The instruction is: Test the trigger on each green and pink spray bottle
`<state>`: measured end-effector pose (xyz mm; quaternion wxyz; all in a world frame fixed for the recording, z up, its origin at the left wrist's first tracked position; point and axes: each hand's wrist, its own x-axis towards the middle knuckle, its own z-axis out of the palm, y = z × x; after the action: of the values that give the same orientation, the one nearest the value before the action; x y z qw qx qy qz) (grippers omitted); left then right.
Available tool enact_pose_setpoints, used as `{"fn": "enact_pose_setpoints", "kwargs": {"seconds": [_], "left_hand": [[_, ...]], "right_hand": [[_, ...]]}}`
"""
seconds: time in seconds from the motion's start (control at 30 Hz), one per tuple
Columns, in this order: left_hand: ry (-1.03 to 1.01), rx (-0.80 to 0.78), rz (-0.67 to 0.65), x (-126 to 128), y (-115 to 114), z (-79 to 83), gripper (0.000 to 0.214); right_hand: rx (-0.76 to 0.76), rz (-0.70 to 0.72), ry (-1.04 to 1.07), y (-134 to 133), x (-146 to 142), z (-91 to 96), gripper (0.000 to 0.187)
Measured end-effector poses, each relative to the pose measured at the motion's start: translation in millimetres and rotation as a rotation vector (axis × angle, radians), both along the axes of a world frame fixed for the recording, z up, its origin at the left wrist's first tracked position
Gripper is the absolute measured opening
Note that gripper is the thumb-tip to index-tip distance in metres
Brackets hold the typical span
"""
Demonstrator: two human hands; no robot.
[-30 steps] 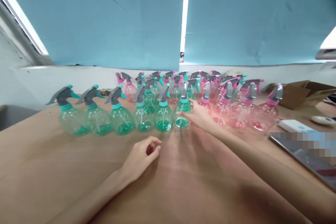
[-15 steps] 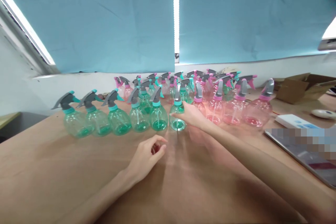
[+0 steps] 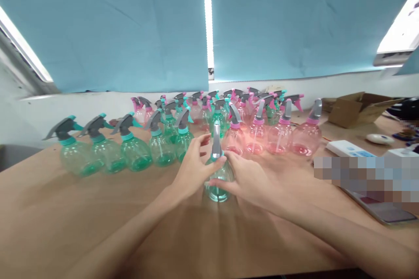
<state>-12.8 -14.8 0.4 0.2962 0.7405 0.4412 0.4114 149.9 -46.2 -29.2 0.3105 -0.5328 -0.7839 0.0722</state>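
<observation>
In front of me a green spray bottle with a grey sprayer head stands upright, apart from the rows behind it. My right hand grips its round body from the right, thumb across the front; its other fingers are partly hidden behind the bottle. My left hand is at the bottle's neck on the left side, with the thumb over the collar and the fingers curved but spaced away from the sprayer head. Left of the hands runs a row of green spray bottles. Pink spray bottles stand to the right.
Several more pink and green bottles crowd the back of the wooden table by the wall. At right are an open cardboard box, a white mouse, a white box and a dark flat device, partly blurred out.
My right hand has brought the green spray bottle out of the row toward me. My left hand has moved up and forward to its neck. The view has shifted slightly right.
</observation>
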Motion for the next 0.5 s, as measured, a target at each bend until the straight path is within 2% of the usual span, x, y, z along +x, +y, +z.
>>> {"fn": "enact_pose_setpoints", "kwargs": {"seconds": [0.1, 0.27, 0.4, 0.5], "left_hand": [[0.003, 0.034, 0.015, 15, -6, 7.9, 0.051], [-0.039, 0.070, -0.011, 25, -8, 8.5, 0.019], [-0.091, 0.084, -0.059, 24, -1, 4.3, 0.023], [-0.091, 0.081, -0.097, 23, 5, 4.2, 0.027]], "right_hand": [[0.033, 0.025, -0.036, -10, 1, -3.5, 0.061], [0.107, 0.108, -0.058, -10, 4, -13.5, 0.075], [0.021, 0.302, -0.039, -1, 19, -20.5, 0.083], [-0.031, 0.363, -0.083, 7, 37, -27.5, 0.082]]}}
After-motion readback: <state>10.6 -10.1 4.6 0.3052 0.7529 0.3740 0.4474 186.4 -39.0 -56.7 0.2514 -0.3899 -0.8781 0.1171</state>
